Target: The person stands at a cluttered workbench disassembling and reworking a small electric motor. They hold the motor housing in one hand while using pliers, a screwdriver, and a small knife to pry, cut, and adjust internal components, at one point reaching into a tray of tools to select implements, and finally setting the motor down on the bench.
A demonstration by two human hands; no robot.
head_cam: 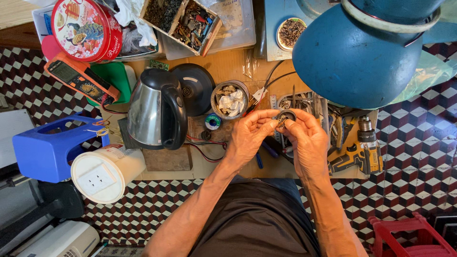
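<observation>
Together, left hand (248, 138) and right hand (308, 141) pinch a small round part (285, 115).

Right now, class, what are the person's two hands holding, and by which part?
Both the left hand and right hand hold one small round dark ring-shaped part, fingertips pinching its rim from opposite sides. What sits at its centre is too small to tell.

Low wooden bench (228, 66) over tiled floor (414, 143): kettle (154, 109), tin (230, 99), drill (359, 152), solder spool (213, 122).
</observation>
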